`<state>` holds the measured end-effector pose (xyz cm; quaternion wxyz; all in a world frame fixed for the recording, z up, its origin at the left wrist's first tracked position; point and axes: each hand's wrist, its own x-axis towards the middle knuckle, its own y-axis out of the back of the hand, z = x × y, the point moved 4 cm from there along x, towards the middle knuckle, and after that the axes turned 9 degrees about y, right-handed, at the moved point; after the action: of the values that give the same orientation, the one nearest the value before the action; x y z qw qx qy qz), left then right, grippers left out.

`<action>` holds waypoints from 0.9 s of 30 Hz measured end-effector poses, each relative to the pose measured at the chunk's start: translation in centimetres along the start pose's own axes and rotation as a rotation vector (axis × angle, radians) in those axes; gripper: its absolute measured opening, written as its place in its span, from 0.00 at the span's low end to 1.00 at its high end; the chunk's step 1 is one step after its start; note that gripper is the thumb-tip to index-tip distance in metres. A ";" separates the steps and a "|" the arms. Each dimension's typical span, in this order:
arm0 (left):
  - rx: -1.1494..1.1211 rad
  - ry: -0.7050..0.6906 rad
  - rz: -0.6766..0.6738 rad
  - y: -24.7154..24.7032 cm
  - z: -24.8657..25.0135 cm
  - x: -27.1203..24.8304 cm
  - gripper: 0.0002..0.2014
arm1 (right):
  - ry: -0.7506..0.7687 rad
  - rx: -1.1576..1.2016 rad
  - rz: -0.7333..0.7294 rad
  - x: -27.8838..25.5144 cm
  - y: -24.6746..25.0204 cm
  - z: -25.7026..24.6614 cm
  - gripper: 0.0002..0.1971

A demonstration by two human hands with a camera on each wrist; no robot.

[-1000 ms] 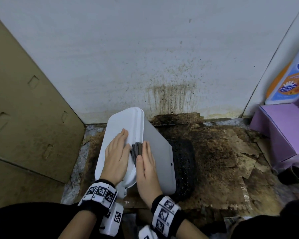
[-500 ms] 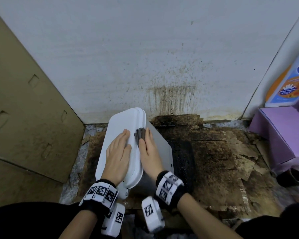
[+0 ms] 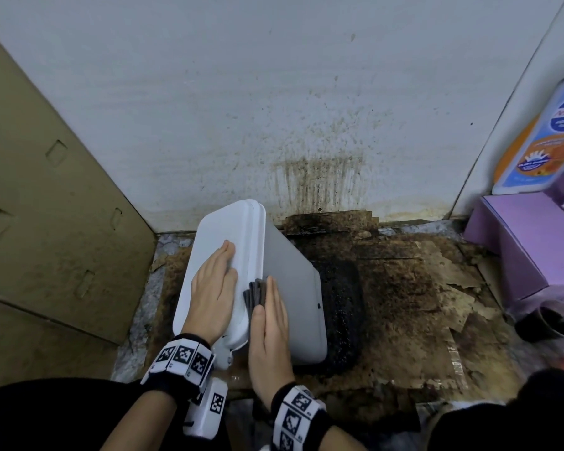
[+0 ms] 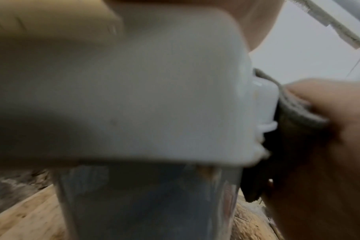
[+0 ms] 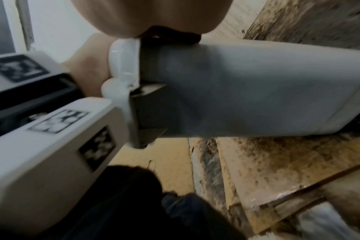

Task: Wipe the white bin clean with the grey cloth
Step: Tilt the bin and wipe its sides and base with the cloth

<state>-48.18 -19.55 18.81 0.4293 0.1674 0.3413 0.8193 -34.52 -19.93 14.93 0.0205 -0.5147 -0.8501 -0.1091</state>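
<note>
The white bin point(image 3: 293, 307) leans on the floor by the wall, its closed lid point(image 3: 228, 236) facing up and left. My left hand point(image 3: 214, 288) rests flat on the lid with the fingers straight. My right hand point(image 3: 269, 323) presses the folded grey cloth point(image 3: 257, 292) against the bin's side just under the lid rim, fingers straight. In the left wrist view the cloth point(image 4: 294, 113) sits between the lid edge point(image 4: 263, 100) and the right hand point(image 4: 329, 146). In the right wrist view I see the bin's grey side point(image 5: 247, 89) and the lid hinge point(image 5: 121, 91).
A stained white wall point(image 3: 306, 109) stands right behind the bin. Dirty, torn cardboard point(image 3: 404, 304) covers the floor, with a black mat point(image 3: 342, 304) under the bin. A cardboard panel point(image 3: 46, 222) leans at the left. A purple box point(image 3: 528, 249) and detergent bottle point(image 3: 547, 138) stand at the right.
Over the last second my right hand slid the cloth along the rim toward the wall, then drew it back toward me. The left hand stayed on the lid.
</note>
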 end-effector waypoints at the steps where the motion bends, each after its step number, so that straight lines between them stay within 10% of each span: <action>1: 0.001 -0.003 0.000 0.0 0.0 0.0 0.29 | -0.009 0.019 0.001 0.4 0.3 0.6 0.26; 8: 0.004 0.008 -0.003 0.2 -0.3 -0.4 0.28 | 0.035 -0.183 -0.027 -1.3 1.4 6.1 0.27; 18: -0.013 0.012 -0.002 0.5 -0.1 -0.5 0.27 | -0.475 -0.244 -0.038 -1.3 4.4 16.4 0.25; 27: 0.036 0.003 0.007 0.2 0.4 -0.4 0.27 | -0.510 -0.222 -0.022 0.3 3.8 12.4 0.25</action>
<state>-47.81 -19.81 19.26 0.4228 0.1752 0.3559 0.8148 -30.35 -15.42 3.51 -0.2521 -0.5153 -0.8162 -0.0686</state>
